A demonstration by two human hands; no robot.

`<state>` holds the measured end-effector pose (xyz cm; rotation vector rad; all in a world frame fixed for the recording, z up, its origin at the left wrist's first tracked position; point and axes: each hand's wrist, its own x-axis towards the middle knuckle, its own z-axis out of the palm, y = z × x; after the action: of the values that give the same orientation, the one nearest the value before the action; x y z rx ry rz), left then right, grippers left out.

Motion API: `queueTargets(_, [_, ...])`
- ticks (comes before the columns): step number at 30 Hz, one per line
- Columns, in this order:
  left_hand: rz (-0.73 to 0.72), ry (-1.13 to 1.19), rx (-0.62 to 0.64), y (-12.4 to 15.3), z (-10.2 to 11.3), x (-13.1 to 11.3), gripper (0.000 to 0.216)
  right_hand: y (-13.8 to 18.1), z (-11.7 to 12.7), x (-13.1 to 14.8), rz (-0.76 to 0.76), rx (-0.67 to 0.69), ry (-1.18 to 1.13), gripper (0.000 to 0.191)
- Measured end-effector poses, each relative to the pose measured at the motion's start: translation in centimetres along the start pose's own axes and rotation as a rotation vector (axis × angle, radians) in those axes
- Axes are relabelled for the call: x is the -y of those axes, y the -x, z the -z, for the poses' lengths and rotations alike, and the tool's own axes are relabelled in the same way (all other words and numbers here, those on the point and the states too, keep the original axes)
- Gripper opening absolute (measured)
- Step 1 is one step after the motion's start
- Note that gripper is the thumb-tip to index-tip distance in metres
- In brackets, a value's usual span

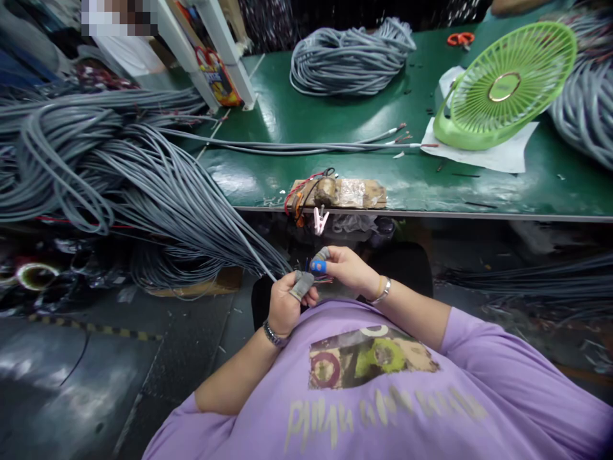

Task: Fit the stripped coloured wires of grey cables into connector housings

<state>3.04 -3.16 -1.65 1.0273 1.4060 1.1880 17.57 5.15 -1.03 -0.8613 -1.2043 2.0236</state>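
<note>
My left hand (286,305) is closed round the end of a grey cable (258,259) that runs up and left to a big heap; grey tape wraps its fingertips. My right hand (345,268) pinches the thin coloured wires (322,278) that stick out of that cable end; its thumb wears a blue cover and a grey finger wrap. Both hands meet just in front of my purple shirt, below the edge of the green table (335,185).
A large heap of grey cables (110,166) fills the left. On the table lie a coil of grey cable (349,57), several long cables (306,147), a green fan (507,83), orange scissors (460,38) and a taped block with a clip (335,195) at the edge. A person sits far left.
</note>
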Motion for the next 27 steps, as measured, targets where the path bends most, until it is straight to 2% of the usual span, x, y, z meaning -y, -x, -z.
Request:
queueTargets(4, [-0.014, 0.106, -0.086, -0.1, -0.2, 0.2, 0.032, 0.2, -0.1, -0.3, 0.005, -0.035, -0.014, 0.035])
queueTargets(11, [0.033, 0.251, -0.112, -0.7, -0.3, -0.7, 0.032, -0.6, 0.9, -0.4, 0.036, -0.196, -0.190, 0.032])
queueTargets(14, [0.078, 0.294, -0.048, -1.5, -0.5, -1.8, 0.034, -1.8, 2.0, 0.2, 0.004, -0.233, -0.276, 0.040])
queueTargets(18, [0.144, 0.326, 0.090, -2.9, -1.2, -3.3, 0.032, -3.7, 2.6, 1.6, -0.062, -0.133, -0.270, 0.049])
queueTargets(21, [0.170, 0.348, 0.140, -3.9, -1.8, -4.0, 0.033, -4.6, 2.1, 2.2, 0.019, -0.076, -0.210, 0.052])
queueTargets(24, [0.196, 0.374, 0.168, -4.6, -2.2, -4.3, 0.033, -5.1, 1.6, 2.2, 0.127, -0.145, -0.168, 0.056])
queueTargets(27, [0.207, 0.394, 0.176, -5.0, -2.3, -4.3, 0.030, -5.5, 1.3, 1.7, 0.090, -0.147, -0.273, 0.058])
